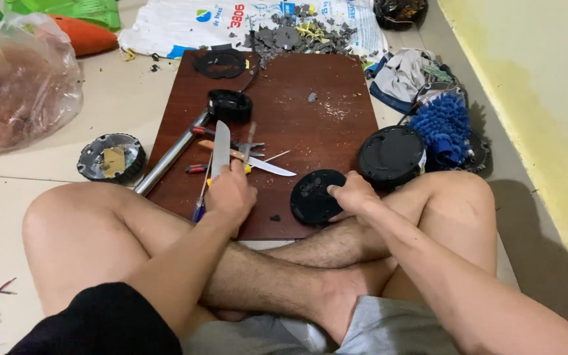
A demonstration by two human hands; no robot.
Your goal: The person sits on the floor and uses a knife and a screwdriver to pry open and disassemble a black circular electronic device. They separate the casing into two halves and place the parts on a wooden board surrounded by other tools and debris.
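I sit cross-legged on the floor at a dark red-brown wooden board (310, 92). My left hand (230, 192) is closed on the handle of a broad-bladed knife (220, 146) whose blade points away from me, above a pile of tools. My right hand (352, 194) holds a round black plastic disc (313, 197) at its right edge, tilted against the board's near edge. The tool pile holds a second, slim knife (267, 165), pliers (248, 146) and screwdrivers (200, 197).
A metal pipe (169, 156) ends at a black ring part (229, 104). A black round cover (390, 156) and a blue fuzzy mop head (444, 126) lie right. Another black ring (220, 64), grey debris (290, 36), a round part (111, 158) and a plastic bag (18, 85) surround the board.
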